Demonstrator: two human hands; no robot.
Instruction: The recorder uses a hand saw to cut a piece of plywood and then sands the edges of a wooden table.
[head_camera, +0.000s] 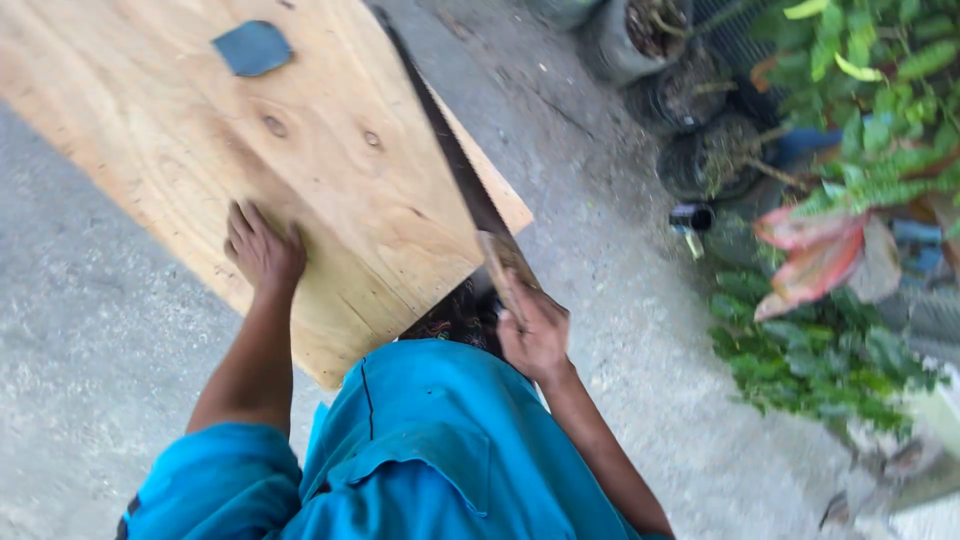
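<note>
A large plywood sheet (330, 150) lies slanting across the upper left. My left hand (262, 248) presses flat on it near its lower edge, fingers spread. My right hand (533, 330) grips the wooden handle of a hand saw (455, 160), whose dark blade runs up along a cut near the sheet's right edge. A narrow strip of plywood (495, 185) lies to the right of the blade. My blue-clad knee (430, 420) sits under the sheet's near corner.
A small blue-grey flat piece (253, 47) rests on the sheet near the top. Rough concrete ground (90, 330) lies all around. Black bags with plants (700, 120) and green and red foliage (840, 230) crowd the right side.
</note>
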